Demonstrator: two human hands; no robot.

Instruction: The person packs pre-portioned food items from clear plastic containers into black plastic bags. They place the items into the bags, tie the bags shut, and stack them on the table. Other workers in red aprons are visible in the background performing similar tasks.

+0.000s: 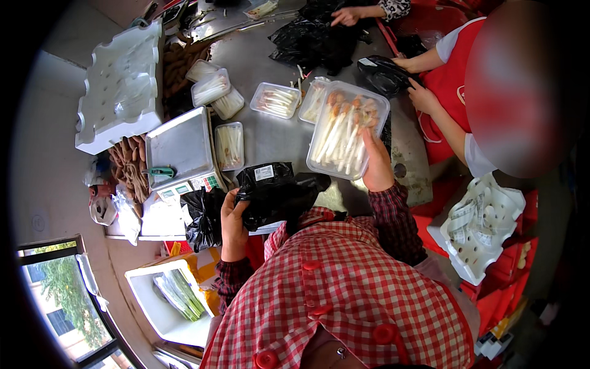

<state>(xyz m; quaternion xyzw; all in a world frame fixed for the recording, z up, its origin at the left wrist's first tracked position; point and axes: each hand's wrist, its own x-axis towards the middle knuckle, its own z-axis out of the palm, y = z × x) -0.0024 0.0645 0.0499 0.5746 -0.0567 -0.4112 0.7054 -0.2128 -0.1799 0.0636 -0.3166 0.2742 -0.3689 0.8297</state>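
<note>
My right hand [376, 161] grips a clear plastic tray [318, 157] by its right side. Long white stalks with orange-brown ends [340, 135] fill that tray, which is raised above the metal table. My left hand [232, 222] is closed on the edge of a black plastic bag [270, 195] with a white label on it. The bag hangs slack between my body and the table edge. Left of that hand is a second crumpled black bag [203, 218]. Smaller trays of white stalks [276, 100] stand beyond my hands.
A weighing scale [178, 141] carries a green-handled tool [161, 171] on its pan. White foam boxes stand at the far left [120, 86] and right [482, 221]. At right, a co-worker in a red apron [442, 123] holds a black bag [381, 75]. Another person's hand [347, 15] touches black bags.
</note>
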